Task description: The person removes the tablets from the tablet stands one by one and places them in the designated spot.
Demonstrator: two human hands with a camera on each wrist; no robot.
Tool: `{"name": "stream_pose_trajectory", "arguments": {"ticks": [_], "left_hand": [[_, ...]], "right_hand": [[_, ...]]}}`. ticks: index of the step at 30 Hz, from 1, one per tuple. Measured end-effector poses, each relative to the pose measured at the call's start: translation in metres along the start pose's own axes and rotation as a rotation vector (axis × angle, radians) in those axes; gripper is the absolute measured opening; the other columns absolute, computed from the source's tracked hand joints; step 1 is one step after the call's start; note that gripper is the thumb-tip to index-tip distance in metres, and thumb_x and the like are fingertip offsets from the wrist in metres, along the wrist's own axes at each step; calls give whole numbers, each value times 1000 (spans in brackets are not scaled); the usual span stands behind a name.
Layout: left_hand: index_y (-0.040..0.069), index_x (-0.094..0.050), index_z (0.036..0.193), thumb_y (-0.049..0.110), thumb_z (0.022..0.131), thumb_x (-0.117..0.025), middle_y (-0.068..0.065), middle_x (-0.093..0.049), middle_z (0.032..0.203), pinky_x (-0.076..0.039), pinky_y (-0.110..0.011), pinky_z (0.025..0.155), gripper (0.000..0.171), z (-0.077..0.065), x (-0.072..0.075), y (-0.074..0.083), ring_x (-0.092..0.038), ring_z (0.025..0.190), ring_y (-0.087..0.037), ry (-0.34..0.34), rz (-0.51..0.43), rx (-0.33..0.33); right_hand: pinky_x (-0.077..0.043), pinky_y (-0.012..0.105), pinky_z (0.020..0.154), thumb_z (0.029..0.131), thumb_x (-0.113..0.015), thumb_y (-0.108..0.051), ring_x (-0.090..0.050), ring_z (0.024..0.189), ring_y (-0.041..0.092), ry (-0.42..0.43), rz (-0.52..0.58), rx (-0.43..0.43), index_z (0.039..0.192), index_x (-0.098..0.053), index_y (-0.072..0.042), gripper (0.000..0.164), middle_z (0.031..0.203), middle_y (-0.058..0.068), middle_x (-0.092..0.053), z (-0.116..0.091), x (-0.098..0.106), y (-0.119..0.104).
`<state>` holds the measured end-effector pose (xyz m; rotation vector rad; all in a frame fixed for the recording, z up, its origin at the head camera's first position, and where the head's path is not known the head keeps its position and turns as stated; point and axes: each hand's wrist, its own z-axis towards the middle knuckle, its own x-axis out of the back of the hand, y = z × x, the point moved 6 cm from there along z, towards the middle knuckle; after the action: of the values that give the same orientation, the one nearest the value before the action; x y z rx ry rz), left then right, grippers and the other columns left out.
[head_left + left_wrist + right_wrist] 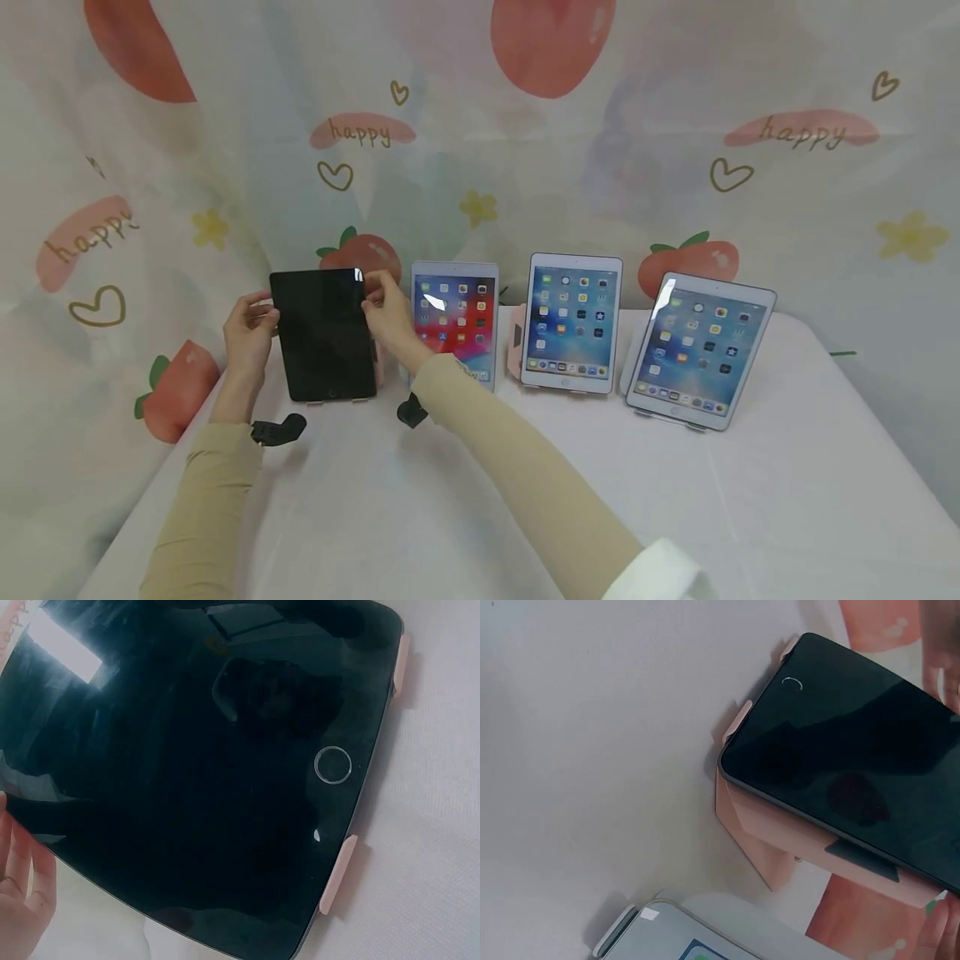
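Observation:
A black tablet (pixel 322 333) with a dark screen leans upright on a pink stand (pixel 780 832), its bottom edge resting on two small pink lips. My left hand (pixel 251 333) holds the tablet's left edge, thumb toward the front and fingers reaching behind. On the opposite side, my right hand (pixel 392 321) pinches the upper right edge. In the left wrist view, the fingertips of my left hand (pixel 26 881) meet the tablet's long edge. Only part of my right hand (pixel 939 934) shows in the right wrist view, at the tablet's upper side.
A white tablet (pixel 453 308) with a red and blue screen stands just right, partly behind my right forearm. Two more white tablets, one upright (pixel 573 325) and one tilted (pixel 701 350), stand farther right on stands. White cloth covers the table (pixel 480 533); a printed curtain (pixel 480 150) hangs behind.

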<state>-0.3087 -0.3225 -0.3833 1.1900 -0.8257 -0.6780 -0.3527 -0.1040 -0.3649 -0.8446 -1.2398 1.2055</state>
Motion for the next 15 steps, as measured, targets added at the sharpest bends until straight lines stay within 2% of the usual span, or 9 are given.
{"name": "stream_pose_trajectory", "arguments": {"ticks": [6, 15], "left_hand": [[17, -59, 123, 6, 96, -54, 13, -52, 88, -47, -8, 70, 30, -1, 0, 1, -50, 82, -2, -6, -25, -1], [17, -58, 124, 5, 96, -53, 12, -52, 91, -47, -10, 72, 31, 0, 1, -1, -50, 83, -3, -25, -56, 19]], "right_hand": [[-49, 22, 75, 93, -57, -2, -54, 86, 15, 18, -11, -21, 120, -56, -15, 30, 98, 9, -59, -3, 0, -1], [-46, 19, 72, 94, -56, -3, -54, 86, 14, 6, -19, -19, 121, -55, -17, 31, 98, 8, -59, -5, 0, -1]]}}
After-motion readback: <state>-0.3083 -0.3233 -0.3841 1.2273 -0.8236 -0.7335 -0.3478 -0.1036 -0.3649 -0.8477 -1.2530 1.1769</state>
